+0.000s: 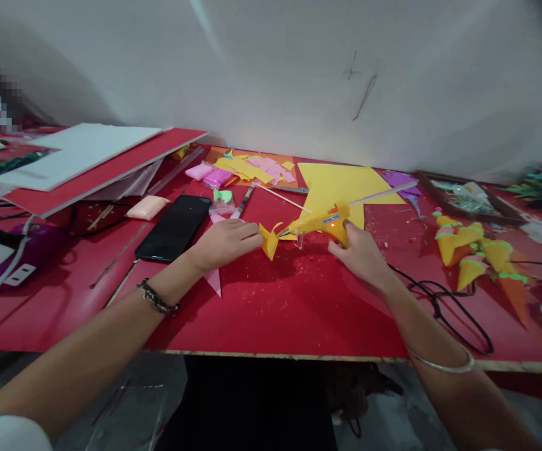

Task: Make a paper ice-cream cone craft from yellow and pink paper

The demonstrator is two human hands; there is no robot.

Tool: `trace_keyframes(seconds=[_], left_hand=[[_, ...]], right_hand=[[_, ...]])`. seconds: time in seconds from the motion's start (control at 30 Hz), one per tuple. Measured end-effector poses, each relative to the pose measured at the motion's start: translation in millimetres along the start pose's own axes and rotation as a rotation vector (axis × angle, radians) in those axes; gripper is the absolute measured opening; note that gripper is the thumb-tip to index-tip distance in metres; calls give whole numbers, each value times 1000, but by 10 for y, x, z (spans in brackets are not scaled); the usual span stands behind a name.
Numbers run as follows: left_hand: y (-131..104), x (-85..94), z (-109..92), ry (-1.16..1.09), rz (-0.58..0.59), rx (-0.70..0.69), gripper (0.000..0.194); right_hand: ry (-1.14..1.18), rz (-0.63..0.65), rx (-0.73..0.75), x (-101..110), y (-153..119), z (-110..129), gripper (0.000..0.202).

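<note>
My right hand [358, 254] is wrapped round the handle of a yellow hot glue gun [320, 220], which has a small orange light lit and a clear glue stick [386, 191] sticking out of its back. The gun's nozzle points left and meets, or nearly meets, a small folded piece of yellow paper [269, 243]. That paper is pinched in the fingers of my left hand [228, 243], above the red table [271, 313]. Below my left hand lies a pink paper piece [213, 282]. A black phone [175, 227] rests just left of it.
Yellow sheets [336, 178] and paper scraps [252, 168] lie toward the wall. Several small paper cones [470, 272] stand at right, near a looped black cable [440, 300] and a tray [468, 199]. White and red boards [96, 156] jut out at left, above a purple device [31, 254].
</note>
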State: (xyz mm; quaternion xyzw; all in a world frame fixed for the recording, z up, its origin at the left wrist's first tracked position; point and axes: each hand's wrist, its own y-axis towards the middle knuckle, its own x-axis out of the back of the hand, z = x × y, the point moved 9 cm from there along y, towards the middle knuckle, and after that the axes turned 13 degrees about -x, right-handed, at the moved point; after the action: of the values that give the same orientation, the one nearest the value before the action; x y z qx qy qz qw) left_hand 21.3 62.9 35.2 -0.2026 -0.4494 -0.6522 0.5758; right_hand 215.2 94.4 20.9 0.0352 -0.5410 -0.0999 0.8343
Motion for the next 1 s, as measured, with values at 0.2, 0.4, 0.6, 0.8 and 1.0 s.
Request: trace_keyframes(seconds=[0.2,0.4,0.6,0.8,1.0], left_hand=[[2,29,0,5,-10,1,22],[-23,18,50,1,-30,55,23],[-111,17,151,-69,-92,173,23],[-113,17,192,-164,-120,231,19],[-126,52,235,-252,-184,301,16]], right_hand=[[1,-112,-57,106,20,-74,22],[79,-215,-157,324,57,-224,42],[26,-351,-312,729,12,-696,38],[-164,-260,-475,823,-196,-1376,41],[-373,-248,-534,719,-363,-1722,37]])
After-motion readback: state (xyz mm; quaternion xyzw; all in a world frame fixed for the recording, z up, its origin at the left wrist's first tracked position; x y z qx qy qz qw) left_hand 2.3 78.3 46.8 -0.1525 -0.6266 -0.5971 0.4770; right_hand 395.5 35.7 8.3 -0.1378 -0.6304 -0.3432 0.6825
